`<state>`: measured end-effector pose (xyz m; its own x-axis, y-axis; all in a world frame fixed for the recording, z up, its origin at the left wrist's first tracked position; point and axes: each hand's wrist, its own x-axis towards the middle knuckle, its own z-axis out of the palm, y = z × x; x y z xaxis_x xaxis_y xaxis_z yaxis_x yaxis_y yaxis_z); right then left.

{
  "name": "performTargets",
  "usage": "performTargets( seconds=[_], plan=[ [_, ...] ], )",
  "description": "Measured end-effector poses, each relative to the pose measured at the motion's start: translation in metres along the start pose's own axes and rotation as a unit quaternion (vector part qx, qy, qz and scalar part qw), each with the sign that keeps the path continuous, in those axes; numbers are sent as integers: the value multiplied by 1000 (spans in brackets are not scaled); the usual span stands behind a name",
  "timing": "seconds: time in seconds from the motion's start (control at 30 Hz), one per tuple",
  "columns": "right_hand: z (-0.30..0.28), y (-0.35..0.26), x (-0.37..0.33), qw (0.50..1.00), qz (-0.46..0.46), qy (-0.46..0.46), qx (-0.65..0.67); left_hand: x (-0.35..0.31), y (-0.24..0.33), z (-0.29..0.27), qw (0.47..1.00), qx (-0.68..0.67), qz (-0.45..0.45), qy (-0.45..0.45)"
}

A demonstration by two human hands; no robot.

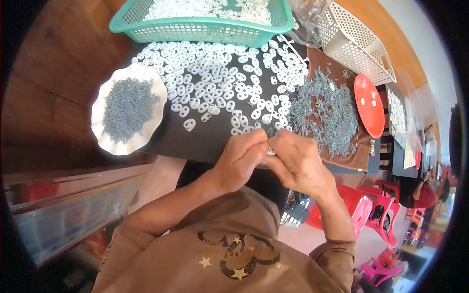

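My left hand (243, 158) and my right hand (300, 158) meet at the table's front edge, both closed with fingertips together. Between them shows a bit of a small white plastic piece (271, 152), mostly hidden by the fingers. Just beyond lie many loose white oval pieces with two holes (210, 80), spread over the dark tabletop. To the right of my right hand, a heap of small grey-blue plastic parts (325, 112) rests on a brown cloth (359, 158). More such parts (128, 110) fill a white scalloped dish (101, 132) on the left.
A green basket (205, 35) holding white pieces stands at the back. Beyond the heap are a red oval plate (370, 117) with two small white pieces and a white perforated basket (351, 46). Red and pink plastic chairs (351, 207) stand at right; another person (424, 193) appears farther off.
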<state>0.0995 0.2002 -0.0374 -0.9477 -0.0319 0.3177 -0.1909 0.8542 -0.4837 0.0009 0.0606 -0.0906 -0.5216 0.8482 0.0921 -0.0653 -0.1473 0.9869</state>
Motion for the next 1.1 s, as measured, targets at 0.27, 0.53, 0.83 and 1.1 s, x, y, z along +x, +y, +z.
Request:
performTargets(
  seconds=[0.27,0.53,0.83,1.1],
  plan=[
    [0,7,1,1000,-18,-15,10,0,0,1,999,-39,-38,0],
    [2,10,0,999,-41,-11,6,-1,2,2,995,-71,-65,-2],
    [-7,12,-22,982,62,4,176,-3,-3,0,1000,1,24,-19],
    [1,6,-26,960,150,-2,237,-4,-2,2,1000,4,9,-20]
  ],
)
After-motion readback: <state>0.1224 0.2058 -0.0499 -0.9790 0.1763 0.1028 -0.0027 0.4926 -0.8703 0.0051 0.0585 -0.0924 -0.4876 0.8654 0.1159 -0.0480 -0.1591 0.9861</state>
